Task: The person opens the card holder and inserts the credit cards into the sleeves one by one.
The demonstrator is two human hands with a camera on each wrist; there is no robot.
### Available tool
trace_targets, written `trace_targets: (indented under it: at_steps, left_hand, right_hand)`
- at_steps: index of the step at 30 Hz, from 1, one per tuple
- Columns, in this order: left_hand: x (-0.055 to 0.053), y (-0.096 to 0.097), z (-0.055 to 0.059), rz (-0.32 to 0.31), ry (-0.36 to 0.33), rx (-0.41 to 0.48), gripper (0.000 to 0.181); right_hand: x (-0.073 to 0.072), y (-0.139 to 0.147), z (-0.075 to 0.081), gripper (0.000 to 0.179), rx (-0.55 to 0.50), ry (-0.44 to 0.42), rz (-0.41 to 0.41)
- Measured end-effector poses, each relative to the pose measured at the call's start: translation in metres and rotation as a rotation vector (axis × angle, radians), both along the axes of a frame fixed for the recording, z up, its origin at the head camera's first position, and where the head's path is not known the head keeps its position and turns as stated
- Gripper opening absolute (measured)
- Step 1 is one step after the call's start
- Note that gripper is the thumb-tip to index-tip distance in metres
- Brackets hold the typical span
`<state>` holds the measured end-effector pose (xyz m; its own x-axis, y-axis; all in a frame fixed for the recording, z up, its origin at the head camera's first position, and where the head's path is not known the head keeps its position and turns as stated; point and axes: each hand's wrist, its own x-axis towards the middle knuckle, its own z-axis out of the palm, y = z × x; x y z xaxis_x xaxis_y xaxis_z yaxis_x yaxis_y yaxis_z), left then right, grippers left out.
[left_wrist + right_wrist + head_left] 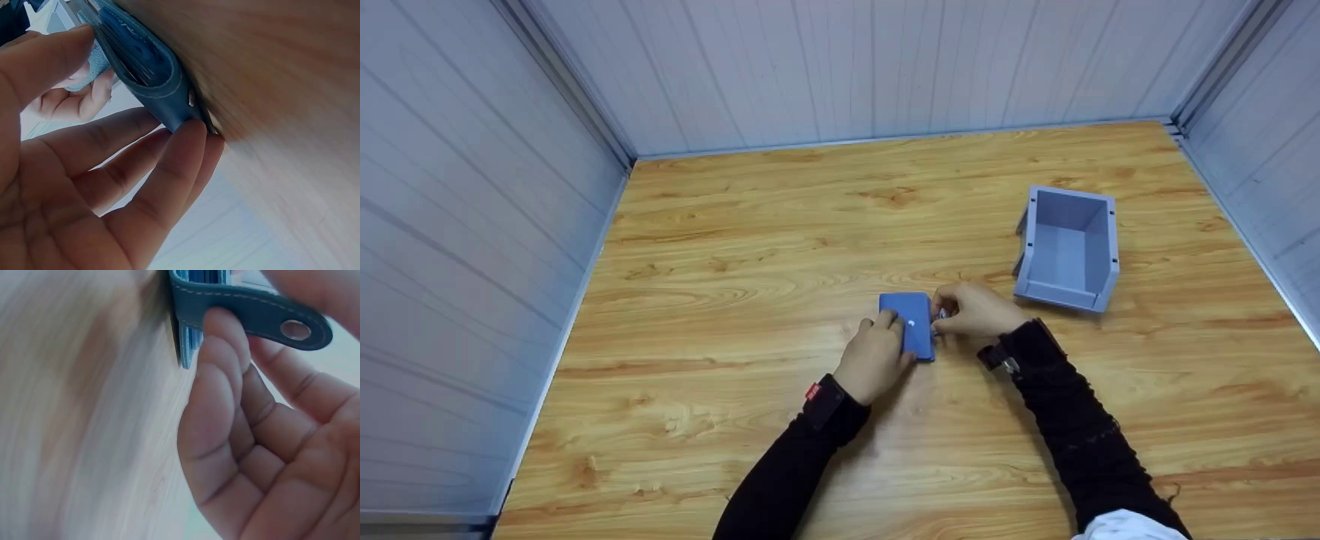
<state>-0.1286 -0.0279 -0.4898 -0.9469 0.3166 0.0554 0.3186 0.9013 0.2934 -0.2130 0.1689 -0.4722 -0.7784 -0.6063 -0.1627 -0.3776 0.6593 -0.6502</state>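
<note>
A blue leather card holder [916,341] lies on the table, with a small pale dot on its upper face. My left hand [871,364] grips it from the left, fingertips on the stitched fold [163,101] and thumb at the edge across from it. Several thin inner layers show between the covers in the left wrist view. On the other side, my right hand [979,310] holds the closure strap [253,315] with curled fingers against it. That strap sticks out from the open side and carries a round metal snap [295,329] near its rounded tip.
A grey plastic bin [1065,294] stands to the right, beyond my right hand. The wood-grain table [720,247] is bounded by pale panel walls [840,75] at the back and both sides.
</note>
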Motion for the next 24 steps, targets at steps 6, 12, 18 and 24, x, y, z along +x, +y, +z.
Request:
trace_targets:
  at_steps: [6, 12, 18, 24]
  left_hand:
    - [0.0006, 0.0006, -0.0006, -0.001, 0.011, -0.007, 0.054]
    - [0.0008, 0.0009, -0.0007, 0.004, 0.012, -0.005, 0.054]
    - [0.0006, 0.0008, -0.0014, 0.002, 0.017, -0.014, 0.055]
    - [0.0003, 0.0, -0.0025, -0.01, 0.059, -0.024, 0.054]
  right_hand:
    - [-0.0002, -0.0011, -0.0015, 0.021, -0.011, -0.006, -0.004]
    - [-0.0003, -0.004, -0.0051, 0.021, -0.013, -0.017, -0.049]
    - [0.0016, -0.0078, -0.0058, 0.018, 0.021, 0.016, -0.067]
    - [0.0025, -0.0098, -0.0061, 0.017, 0.009, 0.12, -0.028]
